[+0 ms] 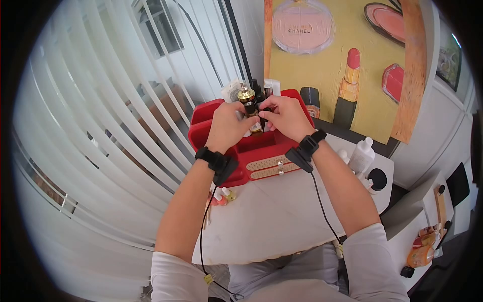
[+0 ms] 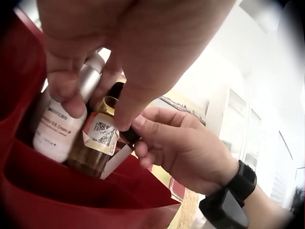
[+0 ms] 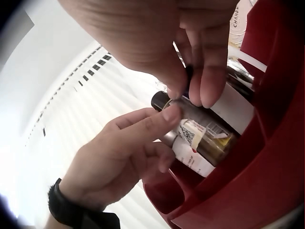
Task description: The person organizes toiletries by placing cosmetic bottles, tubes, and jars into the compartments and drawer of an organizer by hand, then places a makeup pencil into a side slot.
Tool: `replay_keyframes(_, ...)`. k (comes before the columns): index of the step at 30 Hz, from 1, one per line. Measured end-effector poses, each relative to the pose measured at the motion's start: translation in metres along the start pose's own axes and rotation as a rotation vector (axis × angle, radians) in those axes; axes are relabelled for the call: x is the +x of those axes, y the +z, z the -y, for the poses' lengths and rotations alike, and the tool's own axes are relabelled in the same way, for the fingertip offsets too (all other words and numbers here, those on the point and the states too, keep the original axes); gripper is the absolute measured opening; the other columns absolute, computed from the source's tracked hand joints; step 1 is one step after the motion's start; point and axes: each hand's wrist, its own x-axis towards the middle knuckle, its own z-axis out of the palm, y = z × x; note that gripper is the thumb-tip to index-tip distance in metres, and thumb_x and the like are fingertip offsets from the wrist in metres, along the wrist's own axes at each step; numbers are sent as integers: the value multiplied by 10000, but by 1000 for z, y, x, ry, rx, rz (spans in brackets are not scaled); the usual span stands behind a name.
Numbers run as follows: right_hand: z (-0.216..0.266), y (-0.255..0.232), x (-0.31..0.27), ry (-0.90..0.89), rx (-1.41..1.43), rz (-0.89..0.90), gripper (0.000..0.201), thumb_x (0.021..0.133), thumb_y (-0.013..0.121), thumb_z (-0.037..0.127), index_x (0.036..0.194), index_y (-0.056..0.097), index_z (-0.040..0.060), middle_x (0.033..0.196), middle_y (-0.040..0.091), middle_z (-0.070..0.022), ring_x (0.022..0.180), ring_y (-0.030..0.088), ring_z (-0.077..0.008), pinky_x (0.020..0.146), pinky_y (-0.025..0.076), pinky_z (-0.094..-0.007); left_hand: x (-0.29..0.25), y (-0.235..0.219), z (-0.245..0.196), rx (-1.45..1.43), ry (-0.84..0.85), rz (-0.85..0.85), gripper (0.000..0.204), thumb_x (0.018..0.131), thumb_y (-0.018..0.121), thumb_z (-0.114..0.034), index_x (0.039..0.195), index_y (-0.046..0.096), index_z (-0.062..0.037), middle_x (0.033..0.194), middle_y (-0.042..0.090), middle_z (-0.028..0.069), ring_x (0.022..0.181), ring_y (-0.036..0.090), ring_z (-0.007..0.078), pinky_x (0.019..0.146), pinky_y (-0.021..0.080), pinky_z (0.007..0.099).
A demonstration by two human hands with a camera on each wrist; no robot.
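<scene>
Pinching an amber QR-labelled bottle (image 2: 90, 160) with the left hand (image 1: 229, 126) and a dark item (image 2: 129, 135) with the right hand (image 1: 288, 119), beside a white "B.B. Cream" bottle (image 2: 55, 136); facing a "CHANEL" painting (image 1: 322, 75).

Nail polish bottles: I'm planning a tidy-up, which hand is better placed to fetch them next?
Probably the left hand: the nail polish bottles are near its wrist, farther from the right hand.

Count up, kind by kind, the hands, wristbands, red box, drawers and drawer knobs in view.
Hands: 2
Wristbands: 2
Red box: 1
Drawers: 2
Drawer knobs: 2
Total: 9
</scene>
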Motion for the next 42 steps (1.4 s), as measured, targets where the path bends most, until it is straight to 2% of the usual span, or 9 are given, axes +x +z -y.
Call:
replay_keyframes(10, 1, 3, 1, 61, 4, 5, 185, 918, 727, 5, 1094, 703, -48, 782, 715, -120, 677, 724, -159, 617, 601, -294, 1, 18, 9, 77, 65, -237, 399, 718, 928, -281, 902, 732, 14, 855, 666, 205, 791, 680, 333, 729, 539, 432)
replay_keyframes(13, 0, 2, 3, 36, -52, 35, 226, 911, 725, -2, 1134, 702, -39, 782, 728, -108, 665, 720, -145, 616, 592, -283, -2, 19, 1, 95, -46, -130, 362, 699, 909, -155, 968, 745, 22, 1096, 621, 236, 972, 668, 414, 871, 562, 457)
replay_keyframes(20, -8, 6, -1, -202, -160, -103, 317, 903, 715, -37, 1217, 700, 8, 910, 724, -77, 746, 704, -121, 661, 574, -270, -23, 10, -5, 81, 25, -29, 443, 705, 905, -149, 1095, 744, -14, 1162, 607, 200, 988, 656, 377, 872, 544, 441)
replay_keyframes(22, 2, 14, -13, -302, -131, -216, 258, 897, 729, -20, 1150, 715, 28, 938, 698, -57, 733, 644, -103, 656, 532, -260, -43, -9, -9, -111, 91, -85, 436, 741, 880, -98, 1138, 718, -20, 1207, 593, 164, 1063, 636, 344, 891, 543, 406)
replay_keyframes(24, 18, 28, -39, -342, -104, -185, 161, 877, 730, 9, 1036, 704, 10, 943, 709, -116, 723, 684, -226, 655, 540, -305, -70, -32, 8, 82, 351, -246, 335, 793, 837, -40, 1094, 690, -38, 1206, 608, 108, 1003, 654, 273, 798, 542, 327)
replay_keyframes(25, 15, 39, -50, -416, -74, -111, 107, 894, 743, 17, 997, 716, 10, 905, 695, -50, 696, 590, -93, 607, 461, -236, -92, -42, 16, 87, 293, -251, 305, 805, 826, -32, 1074, 683, -45, 1187, 610, 94, 915, 638, 229, 713, 523, 306)
replay_keyframes(29, -14, 96, -89, -282, -257, 344, 371, 849, 826, 235, 1146, 699, 53, 1024, 698, -101, 827, 697, -256, 748, 562, -388, -184, -53, 68, 64, -108, -81, 691, 787, 857, -41, 1390, 522, -88, 1149, 616, 42, 619, 496, 91, 554, 434, 248)
replay_keyframes(32, -54, 151, -103, -208, -448, 414, 579, 793, 843, 357, 1269, 635, 101, 1113, 698, -112, 1080, 681, -332, 877, 544, -449, -221, -39, 100, -63, -137, 213, 749, 822, 826, -1, 1459, 436, -67, 1105, 621, 57, 688, 578, 103, 600, 475, 252)
replay_keyframes(42, -67, 133, -145, -215, -342, 525, 303, 785, 841, 384, 892, 730, 122, 880, 687, -69, 870, 695, -322, 783, 537, -442, -239, 6, 68, -382, -253, 335, 643, 895, 730, 100, 1431, 401, -34, 998, 649, 86, 934, 692, 173, 809, 567, 305)
